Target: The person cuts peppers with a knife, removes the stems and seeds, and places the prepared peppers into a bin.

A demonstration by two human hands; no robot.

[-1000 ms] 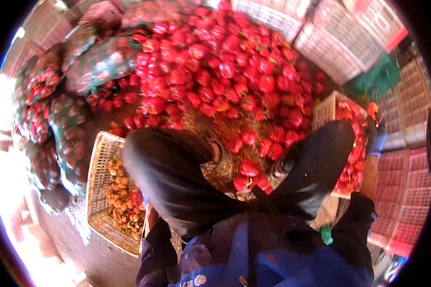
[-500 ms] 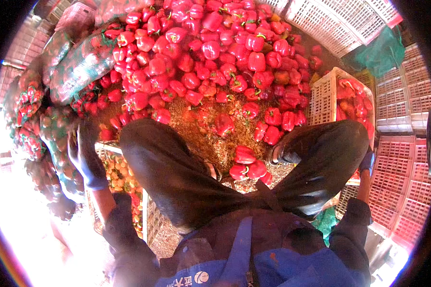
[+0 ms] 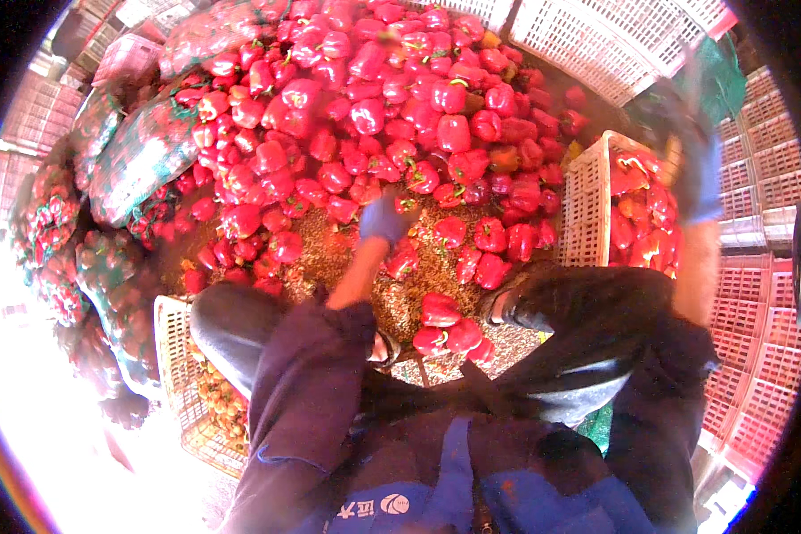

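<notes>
Red bell peppers (image 3: 365, 116) lie in a large heap in front of me. My left hand (image 3: 384, 219), in a blue and dark glove, reaches over the near edge of the heap, right beside a few peppers. Its fingers are smeared and partly hidden, so what it holds, if anything, does not show. My right hand (image 3: 692, 165), gloved too, is raised at the far right by a crate of red peppers (image 3: 636, 218), strongly blurred by motion. Between my feet sits a small cluster of red peppers (image 3: 461, 334).
Filled net sacks of peppers (image 3: 147, 165) are piled at the left. A plastic crate (image 3: 176, 356) with yellow-orange peppers (image 3: 222, 396) stands beside my left leg. Stacked crates (image 3: 730, 338) line the right side, white crates (image 3: 587, 44) the back. Green netting (image 3: 721, 80) hangs at the upper right.
My left hand has swung from beside the left crate forward to the pepper heap. My right hand has come up from beside my right knee to near the right crate. The view has shifted slightly.
</notes>
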